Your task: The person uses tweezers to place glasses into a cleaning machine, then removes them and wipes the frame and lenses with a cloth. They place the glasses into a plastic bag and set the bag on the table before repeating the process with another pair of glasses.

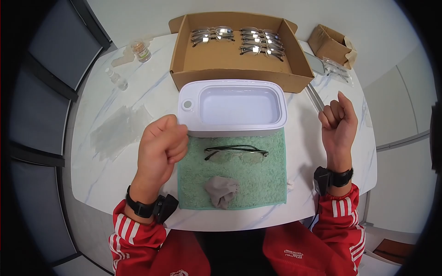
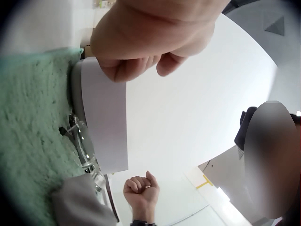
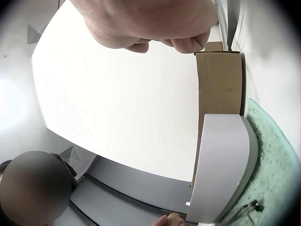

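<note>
My left hand (image 1: pixel 162 146), a fist with nothing visible in it, is raised at the near left corner of a white tub-like device (image 1: pixel 232 129) with a round button. On the right, my other hand (image 1: pixel 340 120) is held up over the table with its fingers curled into the palm and holds nothing. A pair of dark-framed glasses (image 1: pixel 237 148) lies folded on a green towel (image 1: pixel 271 184) between the hands. Nearer to me on that towel is a crumpled grey cloth (image 1: pixel 222 191). In the left wrist view the glasses (image 2: pixel 83 141) sit close beside the device.
Behind the device stands an open cardboard box (image 1: pixel 209 64) with several pairs of glasses in two columns. Clear plastic sleeves (image 1: pixel 117 131), a small spray bottle (image 1: pixel 117 79) and a jar (image 1: pixel 141 51) are on the left. A smaller carton (image 1: pixel 329 46) stands at the back right.
</note>
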A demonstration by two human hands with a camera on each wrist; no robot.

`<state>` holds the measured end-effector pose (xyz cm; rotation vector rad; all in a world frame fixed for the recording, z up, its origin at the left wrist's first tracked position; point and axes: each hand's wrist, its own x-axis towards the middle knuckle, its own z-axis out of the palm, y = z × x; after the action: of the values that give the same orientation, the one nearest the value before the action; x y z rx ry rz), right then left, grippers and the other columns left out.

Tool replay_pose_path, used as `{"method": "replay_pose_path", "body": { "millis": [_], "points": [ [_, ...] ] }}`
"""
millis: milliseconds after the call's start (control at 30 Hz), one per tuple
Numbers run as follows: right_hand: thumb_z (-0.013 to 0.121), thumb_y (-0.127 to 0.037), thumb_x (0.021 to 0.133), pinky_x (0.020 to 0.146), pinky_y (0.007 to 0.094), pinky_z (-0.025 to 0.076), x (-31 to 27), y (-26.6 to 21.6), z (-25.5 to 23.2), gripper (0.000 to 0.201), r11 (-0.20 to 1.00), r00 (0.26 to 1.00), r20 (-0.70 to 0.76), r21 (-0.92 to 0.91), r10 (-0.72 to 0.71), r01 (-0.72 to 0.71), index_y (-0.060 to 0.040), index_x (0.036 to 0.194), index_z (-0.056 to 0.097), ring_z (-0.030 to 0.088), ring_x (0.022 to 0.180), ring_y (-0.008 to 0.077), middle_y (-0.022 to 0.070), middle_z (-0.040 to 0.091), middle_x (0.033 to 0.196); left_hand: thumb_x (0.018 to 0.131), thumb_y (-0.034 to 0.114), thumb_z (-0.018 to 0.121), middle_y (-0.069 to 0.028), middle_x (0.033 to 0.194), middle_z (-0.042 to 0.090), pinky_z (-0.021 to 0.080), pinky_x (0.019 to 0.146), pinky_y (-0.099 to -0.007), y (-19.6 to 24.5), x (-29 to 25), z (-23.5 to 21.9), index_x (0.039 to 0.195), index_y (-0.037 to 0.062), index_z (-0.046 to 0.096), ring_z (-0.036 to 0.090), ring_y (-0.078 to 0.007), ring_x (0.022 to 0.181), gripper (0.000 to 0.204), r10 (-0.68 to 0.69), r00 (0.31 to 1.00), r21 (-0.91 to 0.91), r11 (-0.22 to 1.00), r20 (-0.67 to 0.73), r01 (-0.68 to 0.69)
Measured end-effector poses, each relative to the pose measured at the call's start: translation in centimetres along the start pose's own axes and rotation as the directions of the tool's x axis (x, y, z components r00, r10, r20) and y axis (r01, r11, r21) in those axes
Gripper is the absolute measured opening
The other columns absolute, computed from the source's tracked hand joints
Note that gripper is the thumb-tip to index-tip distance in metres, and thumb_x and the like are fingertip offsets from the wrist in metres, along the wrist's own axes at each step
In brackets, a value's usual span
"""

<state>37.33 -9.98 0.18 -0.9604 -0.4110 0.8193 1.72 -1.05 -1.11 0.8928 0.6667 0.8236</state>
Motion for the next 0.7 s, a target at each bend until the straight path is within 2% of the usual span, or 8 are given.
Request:
{"method": "replay_pose_path", "body": {
  "millis": [67,133,167,233,367,433,633,700],
  "points": [
    [0.061,-0.017,0.097,0.049,0.0288,0.020,0.0,0.1,0.0,0.045,1.000,1.000,0.005,-0.006,0.001,-0.001,-0.0165,0.065,0.029,0.017,0.052,0.0087,-0.0050,0.021,0.060,0.095,0.008,0.058,0.0070,0.061,0.030,0.021,0.047,-0.0234,-0.2,-0.4,0.7,0.071,0.0148,0.037,0.024,-0.0043,0.051,0.033,0.017,1.000,0.191,0.981,0.013,-0.019],
    [0.061,-0.018,0.097,0.049,0.0287,0.020,0.0,0.0,0.0,0.045,1.000,1.000,0.022,-0.013,0.003,-0.002,-0.0166,0.065,0.029,0.017,0.052,0.0087,-0.0050,0.021,0.060,0.089,0.009,0.070,0.0070,0.062,0.035,0.022,0.048,-0.0250,-0.4,-0.8,1.3,0.078,0.0093,0.055,0.026,-0.0045,0.052,0.019,0.135,0.986,0.648,0.743,0.099,-0.167],
    [0.061,-0.018,0.097,0.049,0.0287,0.020,0.0,0.1,-0.2,0.045,1.000,1.000,0.020,-0.013,0.001,-0.001,-0.0166,0.065,0.029,0.017,0.052,0.0087,-0.0050,0.021,0.060,0.089,0.009,0.070,0.0070,0.062,0.035,0.022,0.048,-0.0250,0.0,-1.0,1.8,0.078,0.0093,0.055,0.026,-0.0045,0.052,0.019,0.135,0.986,0.647,0.743,0.101,-0.168],
    [0.060,-0.018,0.098,0.049,0.0285,0.020,0.1,0.2,-0.4,0.045,1.000,0.998,0.061,-0.026,-0.007,0.009,-0.0166,0.065,0.029,0.017,0.052,0.0087,-0.0051,0.021,0.060,0.083,0.011,0.076,0.0038,0.061,0.040,0.026,0.050,-0.0251,1.1,-1.5,2.9,0.093,0.0065,0.069,0.031,-0.0076,0.052,0.013,-0.035,0.979,0.891,0.421,0.203,-0.170],
    [0.060,-0.018,0.098,0.049,0.0285,0.020,-0.1,0.2,-0.3,0.045,1.000,0.997,0.073,-0.020,0.005,-0.004,-0.0164,0.065,0.029,0.017,0.051,0.0086,-0.0053,0.022,0.059,0.083,0.013,0.076,-0.0026,0.061,0.051,0.038,0.051,-0.0296,-1.1,-1.8,4.9,0.102,0.0094,0.073,0.046,-0.0163,0.050,0.020,0.163,0.924,0.891,0.251,0.347,-0.379],
    [0.060,-0.018,0.098,0.048,0.0282,0.020,-0.3,0.3,-0.2,0.045,1.000,0.996,0.086,-0.023,0.013,-0.011,-0.0165,0.065,0.030,0.017,0.051,0.0084,-0.0055,0.022,0.059,0.082,0.015,0.074,-0.0087,0.069,0.062,0.048,0.057,-0.0376,-2.6,-1.4,5.3,0.095,0.0085,0.073,0.061,-0.0281,0.060,0.015,0.290,0.821,0.859,-0.007,0.492,-0.512],
    [0.060,-0.016,0.097,0.047,0.0276,0.020,-1.0,0.8,-0.1,0.041,0.999,0.990,0.142,-0.033,0.012,-0.007,-0.0158,0.066,0.033,0.019,0.050,0.0070,-0.0060,0.024,0.060,0.082,0.015,0.071,-0.0100,0.074,0.065,0.052,0.062,-0.0430,-3.3,-0.2,6.1,0.079,0.0068,0.071,0.066,-0.0327,0.070,0.008,0.099,0.864,0.855,-0.239,0.493,-0.460],
    [0.061,-0.016,0.097,0.047,0.0276,0.020,-0.9,1.2,-0.5,0.040,0.999,0.988,0.154,-0.040,0.014,-0.007,-0.0156,0.066,0.034,0.020,0.050,0.0070,-0.0060,0.025,0.061,0.082,0.014,0.071,-0.0100,0.075,0.065,0.052,0.062,-0.0429,-3.5,-0.1,6.0,0.079,0.0068,0.071,0.065,-0.0328,0.070,0.008,0.111,0.865,0.860,-0.231,0.489,-0.456]
  ]
}}
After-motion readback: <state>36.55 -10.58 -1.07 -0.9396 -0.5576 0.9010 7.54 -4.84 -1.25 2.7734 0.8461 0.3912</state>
